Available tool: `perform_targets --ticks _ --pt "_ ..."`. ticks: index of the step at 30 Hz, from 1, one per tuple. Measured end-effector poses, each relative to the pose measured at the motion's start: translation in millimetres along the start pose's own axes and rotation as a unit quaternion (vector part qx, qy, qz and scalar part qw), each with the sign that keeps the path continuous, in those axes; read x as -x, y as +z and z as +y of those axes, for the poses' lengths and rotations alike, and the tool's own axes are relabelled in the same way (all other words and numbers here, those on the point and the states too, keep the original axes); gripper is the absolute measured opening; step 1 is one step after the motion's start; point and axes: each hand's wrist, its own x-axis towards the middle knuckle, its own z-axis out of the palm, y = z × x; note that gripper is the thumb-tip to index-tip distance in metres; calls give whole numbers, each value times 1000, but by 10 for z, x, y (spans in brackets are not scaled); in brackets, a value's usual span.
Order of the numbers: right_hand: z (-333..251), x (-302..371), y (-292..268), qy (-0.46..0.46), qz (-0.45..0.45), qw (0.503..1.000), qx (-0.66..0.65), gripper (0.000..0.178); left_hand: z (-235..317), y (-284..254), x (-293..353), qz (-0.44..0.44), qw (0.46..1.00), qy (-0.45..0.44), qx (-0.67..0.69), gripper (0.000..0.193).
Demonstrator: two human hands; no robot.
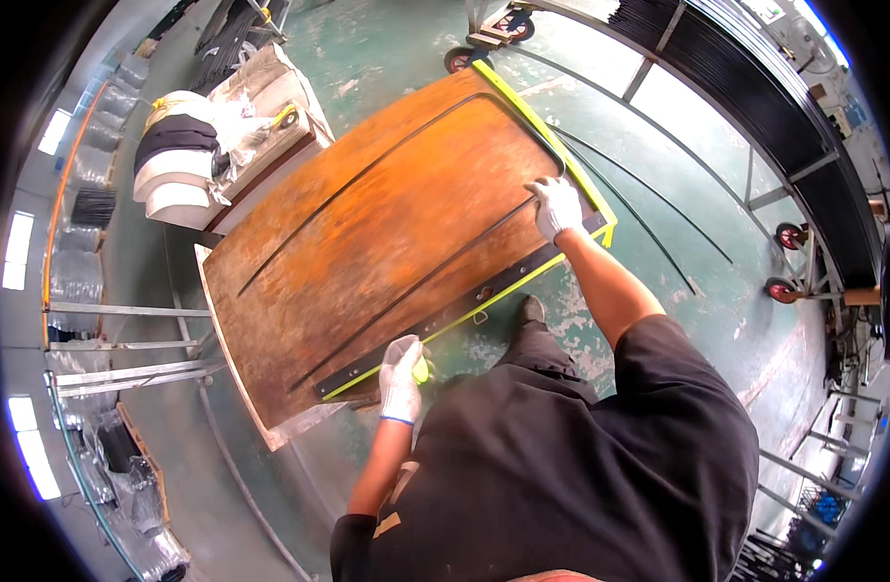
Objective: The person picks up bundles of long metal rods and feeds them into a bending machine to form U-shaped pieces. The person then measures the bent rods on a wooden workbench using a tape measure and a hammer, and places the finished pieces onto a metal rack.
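Note:
A thin black rod bent into a long narrow U (358, 173) lies on a worn, rust-brown tabletop (367, 233). Its bend is at the far right, and its two long legs run toward the lower left. My right hand (556, 208), in a white glove, is closed on the rod near the bend. Down at the table's near edge, my gloved left hand (400, 380) is closed around a small yellow-green thing (422, 370), whose kind I cannot make out. A black strip with holes (445, 312) and a yellow-green band (503, 295) run along that edge.
Beyond the table's far left side stands a cart (270, 175) with white rolls and cloth. Two loose black rods (649, 209) lie on the green floor at right. A wheeled rack (784, 126) of black lengths curves along the far right. Metal bars (135, 373) reach the table's left end.

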Motion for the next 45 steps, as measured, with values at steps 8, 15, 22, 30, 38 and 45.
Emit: perform_targets --ticks 8,15,22,30,38,45 --pt "1043 -395 203 -146 -65 987 -13 11 124 1382 -731 48 940 207 -266 30" --pt "1115 -169 -431 -244 -117 957 -101 8 473 1748 -1423 50 786 286 -546 39" --pt "759 640 -1362 -236 -175 932 -211 16 447 2194 -2255 -38 612 302 -730 41" --pt "538 978 -1694 -204 -104 946 -231 15 80 2596 -2166 -63 443 309 -839 56" --pt "858 907 -2553 -263 43 915 -304 22 211 3328 -1639 -179 741 205 -614 40" --pt "2386 1648 -3295 -182 162 938 -247 19 262 5823 29 -317 667 350 -576 30"
